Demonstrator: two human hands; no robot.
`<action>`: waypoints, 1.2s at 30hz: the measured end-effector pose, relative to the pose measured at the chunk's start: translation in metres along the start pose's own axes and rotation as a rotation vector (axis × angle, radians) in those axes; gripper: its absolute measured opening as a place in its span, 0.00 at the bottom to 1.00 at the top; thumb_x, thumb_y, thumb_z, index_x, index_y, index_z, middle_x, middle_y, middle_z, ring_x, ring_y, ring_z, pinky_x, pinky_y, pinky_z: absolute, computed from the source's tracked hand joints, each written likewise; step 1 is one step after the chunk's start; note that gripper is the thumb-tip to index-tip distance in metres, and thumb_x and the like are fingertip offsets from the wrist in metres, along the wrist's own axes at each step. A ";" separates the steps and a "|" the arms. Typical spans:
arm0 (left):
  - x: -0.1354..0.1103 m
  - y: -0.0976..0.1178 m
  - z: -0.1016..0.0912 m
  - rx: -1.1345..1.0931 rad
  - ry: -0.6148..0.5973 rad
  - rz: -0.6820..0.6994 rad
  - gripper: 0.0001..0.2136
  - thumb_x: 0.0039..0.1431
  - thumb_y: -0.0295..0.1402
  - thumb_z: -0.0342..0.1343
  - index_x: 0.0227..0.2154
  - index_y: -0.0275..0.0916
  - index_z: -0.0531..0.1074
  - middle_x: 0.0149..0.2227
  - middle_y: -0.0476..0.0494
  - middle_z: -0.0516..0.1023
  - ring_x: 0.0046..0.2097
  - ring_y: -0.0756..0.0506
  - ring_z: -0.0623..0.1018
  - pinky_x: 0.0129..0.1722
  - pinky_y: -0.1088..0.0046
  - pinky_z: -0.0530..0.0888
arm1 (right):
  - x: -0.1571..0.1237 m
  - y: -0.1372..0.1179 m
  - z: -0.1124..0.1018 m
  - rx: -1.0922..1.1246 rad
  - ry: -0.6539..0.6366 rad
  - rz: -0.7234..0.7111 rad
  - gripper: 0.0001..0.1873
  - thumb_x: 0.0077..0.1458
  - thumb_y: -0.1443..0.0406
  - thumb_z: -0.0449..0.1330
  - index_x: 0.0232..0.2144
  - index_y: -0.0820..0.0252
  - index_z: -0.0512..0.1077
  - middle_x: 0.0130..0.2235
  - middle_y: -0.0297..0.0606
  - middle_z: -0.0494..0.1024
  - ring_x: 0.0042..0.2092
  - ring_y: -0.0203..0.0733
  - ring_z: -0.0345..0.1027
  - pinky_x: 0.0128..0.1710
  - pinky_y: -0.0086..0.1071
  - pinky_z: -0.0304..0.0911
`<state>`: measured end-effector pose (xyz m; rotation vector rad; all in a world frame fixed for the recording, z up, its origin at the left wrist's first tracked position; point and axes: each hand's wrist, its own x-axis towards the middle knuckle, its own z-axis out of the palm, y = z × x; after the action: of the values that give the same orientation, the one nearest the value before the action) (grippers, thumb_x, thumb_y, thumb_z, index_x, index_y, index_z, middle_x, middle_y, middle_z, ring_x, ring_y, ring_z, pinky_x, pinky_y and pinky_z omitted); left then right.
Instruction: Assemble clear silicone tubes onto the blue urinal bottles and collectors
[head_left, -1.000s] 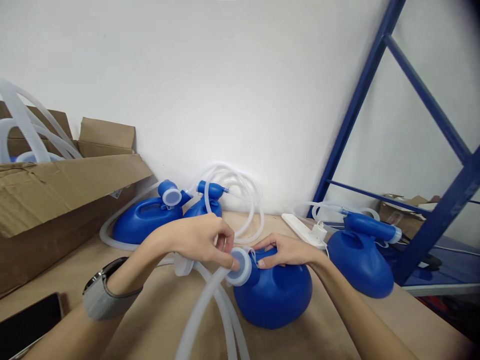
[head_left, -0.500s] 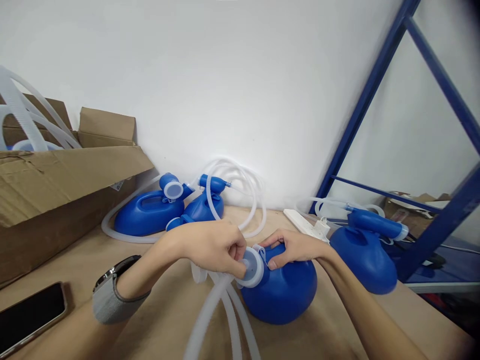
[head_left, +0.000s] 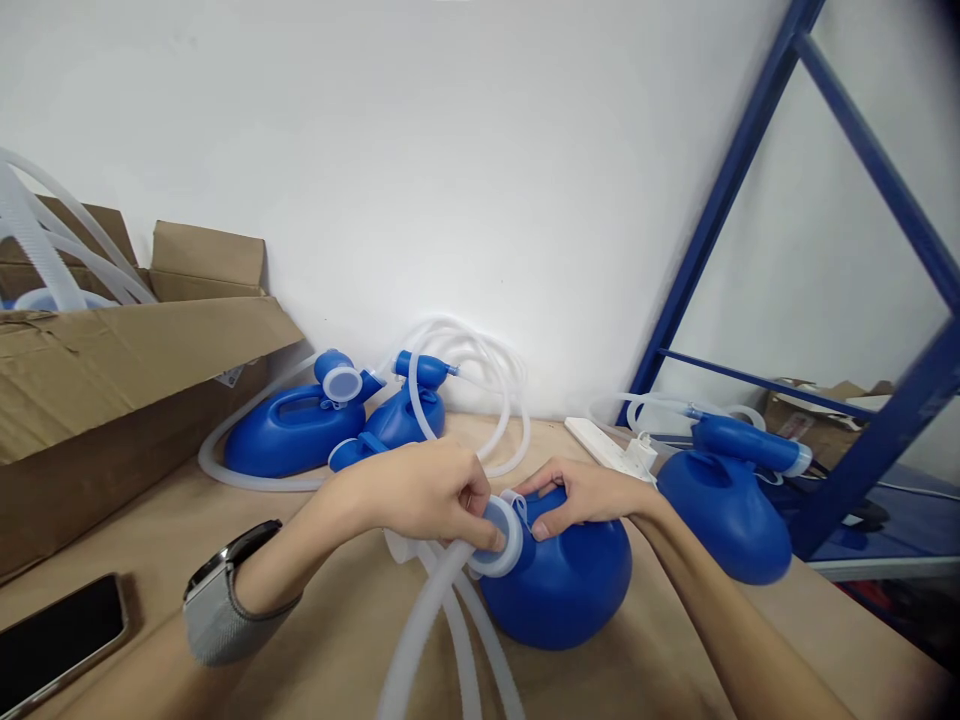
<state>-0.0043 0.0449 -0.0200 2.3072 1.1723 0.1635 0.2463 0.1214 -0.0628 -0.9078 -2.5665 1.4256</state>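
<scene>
In the middle a blue urinal bottle (head_left: 570, 590) lies on the table, its white round cap (head_left: 506, 550) facing left. My right hand (head_left: 581, 500) is wrapped over the top of this bottle at its handle, close to the cap's strap. My left hand (head_left: 450, 500) is closed at the cap, with the thumb pressed against its recessed face; the other fingers are curled and partly hidden. White tubing (head_left: 427, 620) hangs below my left hand and runs toward the near edge. I cannot make out whether that hand also touches the tubing.
Two more blue bottles (head_left: 289, 435) with coiled tubes stand by the wall, and another bottle (head_left: 720, 520) is at right. An open cardboard box (head_left: 135, 370) with tubing sits at left. A phone (head_left: 60, 640), a power strip (head_left: 607, 450) and a blue metal rack (head_left: 720, 220) are around.
My left thumb has slid slightly right and down across the cap's face. The right hand keeps its hold on the bottle. The view has shifted a little.
</scene>
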 end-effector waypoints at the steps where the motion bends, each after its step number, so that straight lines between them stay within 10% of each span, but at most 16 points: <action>1: 0.001 -0.001 0.000 -0.018 -0.012 0.010 0.15 0.53 0.44 0.60 0.20 0.39 0.71 0.21 0.53 0.74 0.24 0.53 0.70 0.24 0.76 0.63 | 0.000 0.000 0.000 0.008 -0.001 0.001 0.31 0.50 0.53 0.72 0.55 0.56 0.78 0.52 0.39 0.82 0.51 0.49 0.77 0.52 0.34 0.69; 27: 0.004 -0.003 0.003 -0.044 0.005 -0.003 0.09 0.49 0.36 0.59 0.19 0.39 0.70 0.20 0.54 0.71 0.24 0.53 0.67 0.23 0.76 0.61 | -0.001 0.003 -0.001 -0.035 0.025 0.020 0.34 0.47 0.48 0.72 0.54 0.56 0.78 0.46 0.37 0.84 0.47 0.46 0.76 0.51 0.33 0.69; 36: 0.010 -0.018 -0.006 -0.250 -0.153 0.007 0.15 0.57 0.44 0.60 0.23 0.38 0.74 0.20 0.54 0.68 0.24 0.53 0.64 0.24 0.76 0.59 | -0.001 0.010 -0.004 -0.219 0.199 0.091 0.41 0.43 0.46 0.73 0.58 0.55 0.75 0.46 0.41 0.80 0.46 0.47 0.71 0.48 0.38 0.67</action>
<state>-0.0134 0.0638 -0.0252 2.0661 1.0067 0.1264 0.2528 0.1277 -0.0685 -1.1461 -2.5932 1.0244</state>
